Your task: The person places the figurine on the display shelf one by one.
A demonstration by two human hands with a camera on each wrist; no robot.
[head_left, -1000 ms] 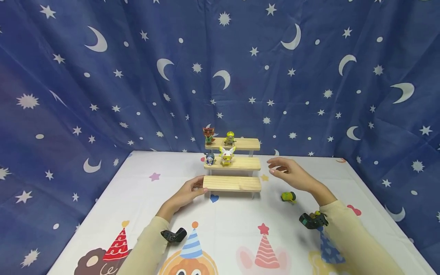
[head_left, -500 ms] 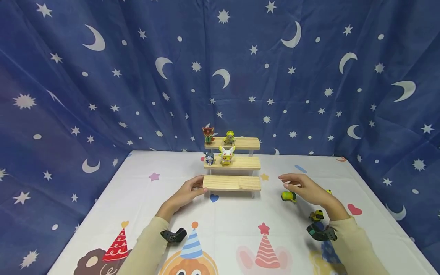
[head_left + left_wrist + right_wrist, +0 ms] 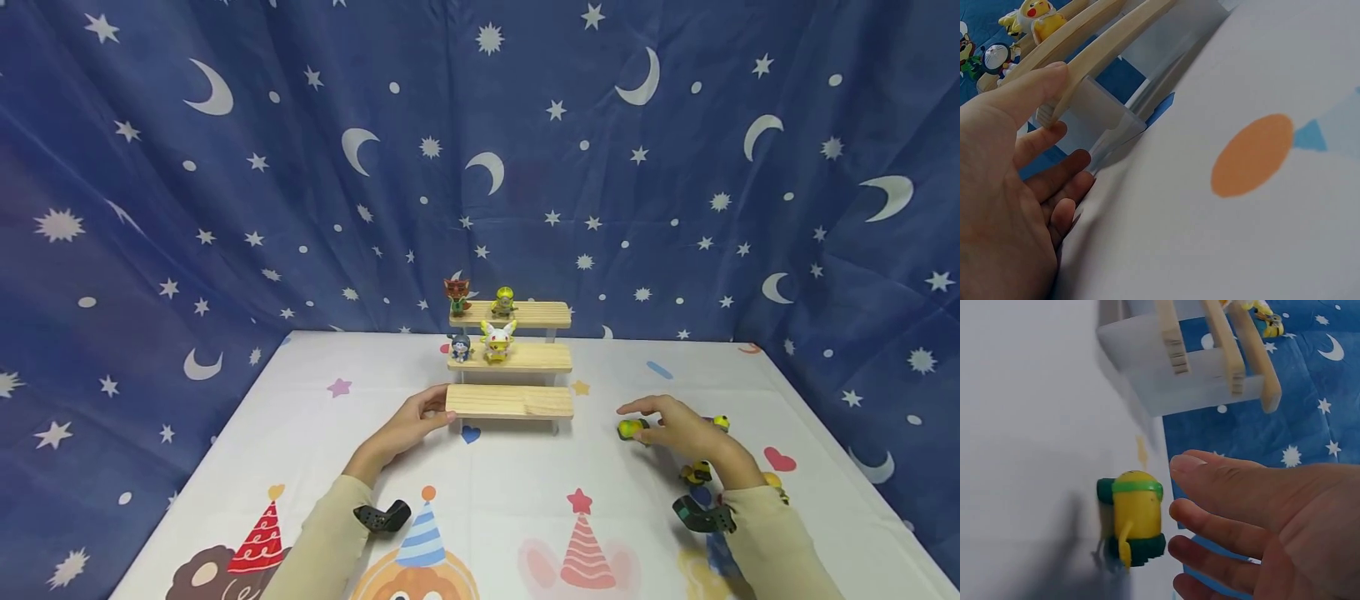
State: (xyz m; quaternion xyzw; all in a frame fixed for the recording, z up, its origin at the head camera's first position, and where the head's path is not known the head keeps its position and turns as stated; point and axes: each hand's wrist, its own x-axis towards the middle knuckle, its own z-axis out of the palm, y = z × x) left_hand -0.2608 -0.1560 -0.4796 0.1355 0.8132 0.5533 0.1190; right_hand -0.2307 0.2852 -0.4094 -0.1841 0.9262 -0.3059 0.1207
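Note:
My left hand (image 3: 405, 425) grips the left end of the lowest board of a three-step wooden display shelf (image 3: 510, 402). In the left wrist view its thumb lies on the board's edge, with the other fingers curled below. My right hand (image 3: 678, 429) hovers over a yellow-and-green toy figure (image 3: 1138, 512) lying on the table, right of the shelf. Its thumb and fingers are spread apart, and the right wrist view shows a gap to the figure. A fox figure (image 3: 457, 294) and a yellow figure (image 3: 504, 302) stand on the top board.
On the middle board stand a small dark-topped figure (image 3: 461, 347) and a white-eared yellow figure (image 3: 497, 340). More yellow figures lie around the right forearm, such as a yellow-and-black figure (image 3: 697, 473). A starry blue curtain (image 3: 525, 167) hangs behind the table.
My right hand has moved right, away from the shelf, then down over the yellow-and-green figure. My left hand keeps its hold on the shelf.

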